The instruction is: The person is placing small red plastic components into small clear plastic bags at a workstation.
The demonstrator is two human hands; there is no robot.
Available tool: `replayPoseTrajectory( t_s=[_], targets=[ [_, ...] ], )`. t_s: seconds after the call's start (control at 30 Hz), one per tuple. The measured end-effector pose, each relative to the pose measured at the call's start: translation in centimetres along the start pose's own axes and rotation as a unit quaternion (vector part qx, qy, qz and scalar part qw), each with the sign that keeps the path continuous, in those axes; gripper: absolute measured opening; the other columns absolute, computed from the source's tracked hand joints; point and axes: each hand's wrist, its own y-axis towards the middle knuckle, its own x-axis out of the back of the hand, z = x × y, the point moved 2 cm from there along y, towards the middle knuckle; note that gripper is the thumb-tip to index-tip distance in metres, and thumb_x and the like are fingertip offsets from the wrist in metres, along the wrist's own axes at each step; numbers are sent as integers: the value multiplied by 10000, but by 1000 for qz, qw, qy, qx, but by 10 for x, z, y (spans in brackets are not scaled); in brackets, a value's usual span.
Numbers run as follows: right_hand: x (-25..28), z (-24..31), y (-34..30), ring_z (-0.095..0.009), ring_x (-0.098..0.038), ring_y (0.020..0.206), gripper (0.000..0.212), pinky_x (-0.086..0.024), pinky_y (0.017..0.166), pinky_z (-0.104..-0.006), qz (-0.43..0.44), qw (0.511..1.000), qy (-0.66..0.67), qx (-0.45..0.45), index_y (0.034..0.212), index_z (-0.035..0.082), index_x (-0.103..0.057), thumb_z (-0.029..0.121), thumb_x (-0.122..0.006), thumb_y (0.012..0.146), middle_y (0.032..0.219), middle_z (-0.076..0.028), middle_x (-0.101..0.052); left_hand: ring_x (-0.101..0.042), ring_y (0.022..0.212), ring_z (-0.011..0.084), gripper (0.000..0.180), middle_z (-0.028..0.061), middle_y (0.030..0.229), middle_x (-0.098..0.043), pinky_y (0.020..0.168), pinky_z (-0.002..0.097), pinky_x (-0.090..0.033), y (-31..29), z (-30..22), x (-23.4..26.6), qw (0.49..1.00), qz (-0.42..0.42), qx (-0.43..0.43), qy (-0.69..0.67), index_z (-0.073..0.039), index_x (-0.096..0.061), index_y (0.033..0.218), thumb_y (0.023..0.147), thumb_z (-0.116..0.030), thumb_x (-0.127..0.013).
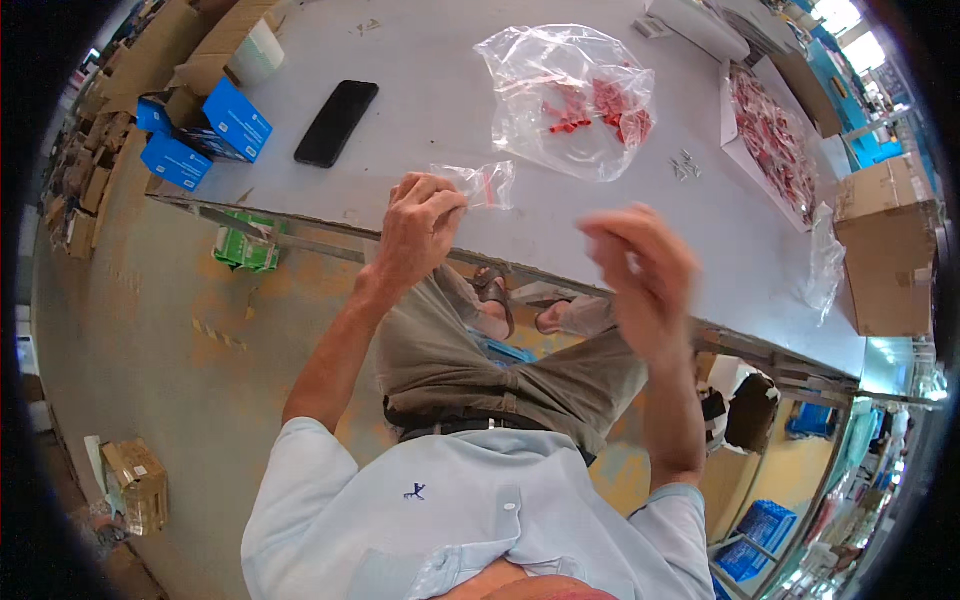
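Observation:
My left hand (418, 225) is at the table's front edge, its fingers pinched on one end of a small clear zip bag (497, 190) with a red line across it. What the bag holds, if anything, I cannot make out. Off to the right, my right hand (643, 265) is above the table edge, apart from the bag. Motion smears its fingers, so whether they grip anything is unclear. Beyond the hands lies a large clear plastic bag (545, 65) with small red parts (615, 100) in it. Several small silvery pieces (685, 165) lie to its right.
A black phone (337, 123) lies at left, near a blue open box (225, 120). To the right are a white tray-like box (728, 130) of packed red parts (770, 140), a crumpled clear bag (825, 260) and a brown carton (885, 265). The grey table's edge (550, 273) runs before me.

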Motion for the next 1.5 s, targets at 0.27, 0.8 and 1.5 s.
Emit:
replayPoseTrajectory(
  t_s=[0.27,0.8,1.5],
  targets=[
    [-14,-142,-3,-78,-567,748,288,-485,688,-245,54,974,-31,-217,1094,24,-749,-32,-552,892,811,-12,-652,-629,972,267,137,68,975,-686,905,411,-482,9,-49,-35,996,-6,-59,-66,-44,-725,926,805,-20,-786],
    [-18,-164,15,-298,-719,726,236,-565,662,-425,71,953,-247,-158,706,121,-775,321,-804,585,713,-90,-729,-621,984,347,117,151,1015,-666,883,449,-495,6,-70,-59,990,77,-112,-45,24,-710,1002,895,-19,-689],
    [-34,-173,2,-371,-689,760,66,-538,655,-470,10,950,-286,-122,712,81,-715,134,-714,672,766,-146,-703,-612,1022,346,121,155,1041,-666,897,455,-495,8,-71,-62,989,74,-127,-35,17,-711,1014,920,-53,-685]
  ],
)
